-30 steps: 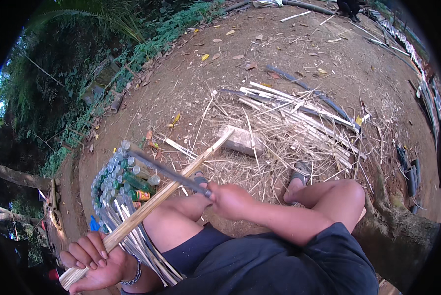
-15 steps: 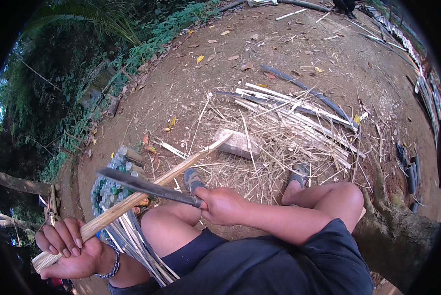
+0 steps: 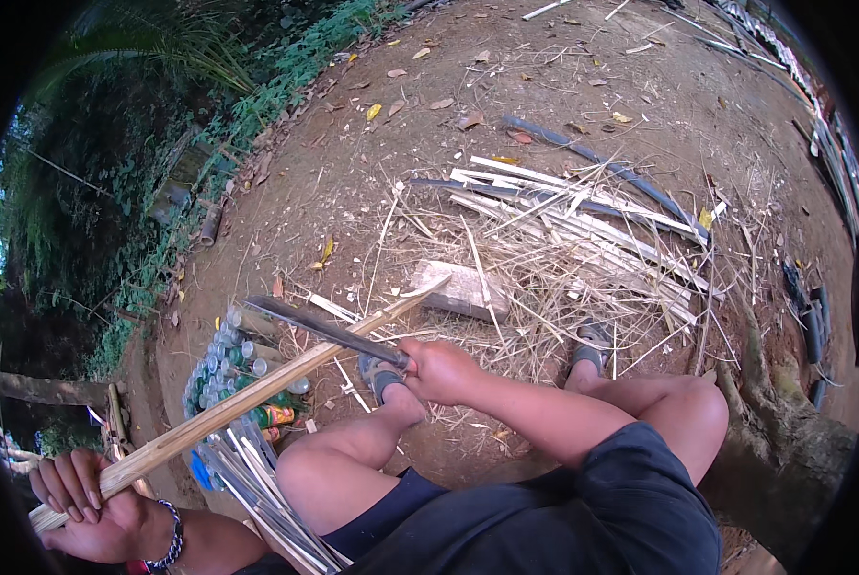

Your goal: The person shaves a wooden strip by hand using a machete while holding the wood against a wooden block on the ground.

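While left hand (image 3: 89, 508) grips pale bamboo strip (image 3: 257, 395), right hand (image 3: 441, 369) clasps dark flat blade (image 3: 324, 328).

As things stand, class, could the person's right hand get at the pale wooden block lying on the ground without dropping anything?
Probably not: the right hand is closed around the long blade, and the wooden block lies just beyond it among bamboo shavings.

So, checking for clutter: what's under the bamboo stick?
Under the long tan bamboo stick lies a cluster of green bottles on bare dirt; pale split strips sit nearby. Bottles directly beneath are hidden.
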`<state>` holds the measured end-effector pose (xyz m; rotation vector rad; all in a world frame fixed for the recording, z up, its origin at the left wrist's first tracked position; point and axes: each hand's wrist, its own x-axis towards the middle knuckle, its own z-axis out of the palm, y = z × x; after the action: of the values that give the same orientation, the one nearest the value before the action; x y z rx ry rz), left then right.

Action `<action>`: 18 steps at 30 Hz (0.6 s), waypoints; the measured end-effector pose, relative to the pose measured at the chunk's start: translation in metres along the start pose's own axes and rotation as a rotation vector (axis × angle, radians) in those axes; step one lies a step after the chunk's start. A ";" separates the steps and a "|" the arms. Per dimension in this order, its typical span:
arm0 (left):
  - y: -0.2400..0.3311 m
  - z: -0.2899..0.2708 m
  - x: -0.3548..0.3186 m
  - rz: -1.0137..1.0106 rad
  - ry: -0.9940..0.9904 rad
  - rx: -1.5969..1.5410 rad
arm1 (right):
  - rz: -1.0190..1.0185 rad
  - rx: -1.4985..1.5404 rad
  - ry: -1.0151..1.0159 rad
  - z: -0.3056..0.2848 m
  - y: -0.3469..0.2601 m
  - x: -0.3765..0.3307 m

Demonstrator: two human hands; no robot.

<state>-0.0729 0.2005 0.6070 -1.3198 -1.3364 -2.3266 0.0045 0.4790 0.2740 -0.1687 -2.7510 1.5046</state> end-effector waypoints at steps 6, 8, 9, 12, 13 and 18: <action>-0.012 -0.010 0.030 0.025 -0.037 0.006 | 0.546 -0.076 0.074 0.020 0.194 0.036; -0.014 -0.016 0.028 0.026 -0.004 0.017 | 0.553 0.019 -0.027 0.021 0.153 0.031; -0.009 -0.020 0.033 -0.055 -0.014 -0.022 | 0.475 -0.005 -0.040 0.012 0.121 0.033; -0.012 -0.022 0.039 -0.042 0.012 -0.023 | 0.402 -0.035 -0.021 0.019 0.121 0.031; -0.015 -0.021 0.041 -0.029 0.003 -0.022 | 0.401 -0.037 0.008 0.026 0.135 0.034; -0.024 -0.016 0.043 -0.013 -0.039 -0.092 | 0.713 0.149 -0.084 0.038 0.240 0.047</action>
<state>-0.1209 0.2142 0.6209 -1.3941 -1.2668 -2.4096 -0.0216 0.5800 0.0493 -1.2135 -2.7610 1.8559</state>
